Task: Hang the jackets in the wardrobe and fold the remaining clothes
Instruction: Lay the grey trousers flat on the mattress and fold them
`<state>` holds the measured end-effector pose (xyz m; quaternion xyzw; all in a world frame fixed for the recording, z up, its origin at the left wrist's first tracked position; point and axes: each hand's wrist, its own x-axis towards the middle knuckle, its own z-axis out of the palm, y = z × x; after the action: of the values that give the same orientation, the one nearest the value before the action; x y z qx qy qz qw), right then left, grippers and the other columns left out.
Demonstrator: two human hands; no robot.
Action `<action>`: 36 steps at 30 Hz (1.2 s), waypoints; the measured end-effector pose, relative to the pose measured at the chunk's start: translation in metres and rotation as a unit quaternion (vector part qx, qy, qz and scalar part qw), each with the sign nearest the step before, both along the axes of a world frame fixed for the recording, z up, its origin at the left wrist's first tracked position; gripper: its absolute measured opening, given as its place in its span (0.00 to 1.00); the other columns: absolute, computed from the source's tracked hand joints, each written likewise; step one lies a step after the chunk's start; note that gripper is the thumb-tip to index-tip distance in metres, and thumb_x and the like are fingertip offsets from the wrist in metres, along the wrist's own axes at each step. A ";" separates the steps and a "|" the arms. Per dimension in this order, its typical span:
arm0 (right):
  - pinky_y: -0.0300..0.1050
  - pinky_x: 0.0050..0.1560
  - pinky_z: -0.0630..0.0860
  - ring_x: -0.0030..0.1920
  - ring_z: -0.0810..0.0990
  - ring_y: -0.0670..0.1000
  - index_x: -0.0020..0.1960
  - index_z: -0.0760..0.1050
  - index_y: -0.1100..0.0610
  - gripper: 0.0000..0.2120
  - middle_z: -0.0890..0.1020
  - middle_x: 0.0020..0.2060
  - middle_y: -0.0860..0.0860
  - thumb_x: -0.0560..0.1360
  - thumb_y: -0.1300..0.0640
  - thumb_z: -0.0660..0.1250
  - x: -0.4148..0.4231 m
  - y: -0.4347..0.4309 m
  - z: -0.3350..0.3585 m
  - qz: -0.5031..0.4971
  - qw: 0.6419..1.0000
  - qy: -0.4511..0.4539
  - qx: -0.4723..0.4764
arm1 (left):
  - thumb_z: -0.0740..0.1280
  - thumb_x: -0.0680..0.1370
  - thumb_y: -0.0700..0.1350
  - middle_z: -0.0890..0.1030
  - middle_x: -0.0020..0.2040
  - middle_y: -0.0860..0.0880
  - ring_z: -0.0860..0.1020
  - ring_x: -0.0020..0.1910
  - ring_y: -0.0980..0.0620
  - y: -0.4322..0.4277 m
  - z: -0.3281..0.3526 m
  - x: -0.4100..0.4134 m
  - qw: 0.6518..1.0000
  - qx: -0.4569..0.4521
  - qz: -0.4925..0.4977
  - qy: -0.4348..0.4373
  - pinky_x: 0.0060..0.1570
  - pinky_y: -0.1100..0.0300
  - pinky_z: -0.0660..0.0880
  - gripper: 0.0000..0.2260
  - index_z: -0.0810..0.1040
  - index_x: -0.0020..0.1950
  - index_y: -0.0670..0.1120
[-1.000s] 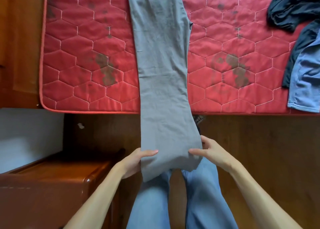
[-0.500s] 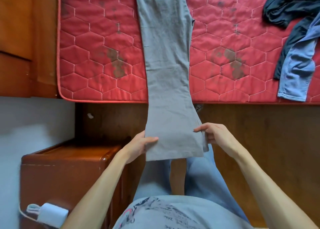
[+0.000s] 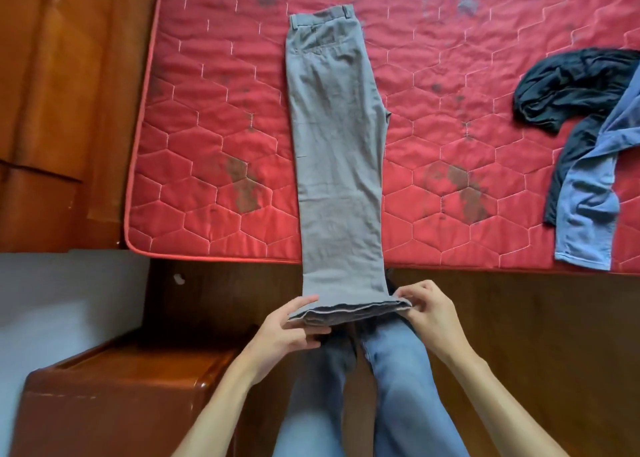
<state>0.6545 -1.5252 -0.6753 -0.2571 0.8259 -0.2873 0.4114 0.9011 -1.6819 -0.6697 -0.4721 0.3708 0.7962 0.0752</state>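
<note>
Grey trousers (image 3: 337,145) lie lengthwise on the red quilted mattress (image 3: 214,138), legs stacked one on the other, waistband at the far end. Their hems hang past the mattress's near edge. My left hand (image 3: 289,328) pinches the left corner of the hems, thumb on top and fingers beneath. At the right corner my right hand (image 3: 427,309) pinches the hems the same way. The hem layers are held level in the air above my knees.
A dark garment (image 3: 571,86) and a light blue garment (image 3: 588,197) lie crumpled at the mattress's right side. A wooden bedside cabinet (image 3: 114,397) stands at lower left. Wooden panelling (image 3: 59,93) is at the left, and the wooden bed frame (image 3: 519,318) runs below the mattress.
Both hands have lifted the trouser hems from hanging down to level with the mattress edge. The view has tilted up, so the waistband now shows.
</note>
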 end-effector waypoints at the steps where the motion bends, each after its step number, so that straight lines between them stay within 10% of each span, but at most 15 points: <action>1: 0.34 0.45 0.72 0.45 0.79 0.45 0.43 0.81 0.44 0.13 0.78 0.44 0.47 0.71 0.63 0.76 -0.007 -0.009 -0.008 0.002 1.000 0.014 -0.014 | 0.66 0.68 0.28 0.84 0.58 0.41 0.83 0.57 0.43 -0.009 -0.008 -0.005 0.998 -0.056 -0.029 -0.006 0.58 0.48 0.78 0.28 0.77 0.67 0.45; 9: 0.49 0.50 0.76 0.49 0.81 0.50 0.48 0.77 0.51 0.03 0.84 0.44 0.46 0.79 0.53 0.69 -0.057 -0.106 -0.094 -0.025 0.999 -0.023 0.009 | 0.68 0.80 0.40 0.86 0.39 0.43 0.85 0.35 0.48 -0.101 -0.091 -0.092 0.973 -0.212 0.007 -0.086 0.32 0.62 0.76 0.04 0.78 0.54 0.41; 16: 0.41 0.49 0.71 0.51 0.79 0.48 0.63 0.74 0.54 0.15 0.80 0.50 0.46 0.77 0.62 0.68 -0.076 -0.144 -0.164 -0.017 0.994 -0.036 0.098 | 0.70 0.77 0.46 0.84 0.43 0.57 0.80 0.52 0.54 -0.117 -0.170 -0.116 0.924 -0.309 -0.039 -0.223 0.59 0.53 0.73 0.31 0.60 0.77 0.50; 24: 0.51 0.56 0.73 0.54 0.73 0.55 0.61 0.70 0.56 0.22 0.74 0.53 0.53 0.73 0.51 0.75 -0.041 -0.086 -0.174 -0.037 0.982 0.068 0.172 | 0.72 0.75 0.54 0.80 0.44 0.53 0.80 0.43 0.53 -0.059 -0.176 -0.078 0.887 -0.335 -0.055 -0.313 0.48 0.54 0.78 0.14 0.75 0.56 0.51; 36: 0.43 0.43 0.74 0.45 0.80 0.47 0.44 0.77 0.55 0.12 0.81 0.45 0.49 0.76 0.46 0.70 -0.035 -0.077 -0.147 -0.081 0.980 -0.093 0.156 | 0.65 0.80 0.55 0.83 0.44 0.49 0.81 0.48 0.48 -0.063 -0.161 -0.073 0.924 -0.240 -0.047 -0.296 0.53 0.47 0.77 0.10 0.73 0.52 0.49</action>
<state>0.6195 -1.6027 -0.8226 -0.0945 0.8365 -0.2104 0.4971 0.8280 -1.7452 -0.8312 -0.6722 0.5330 0.5033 0.1034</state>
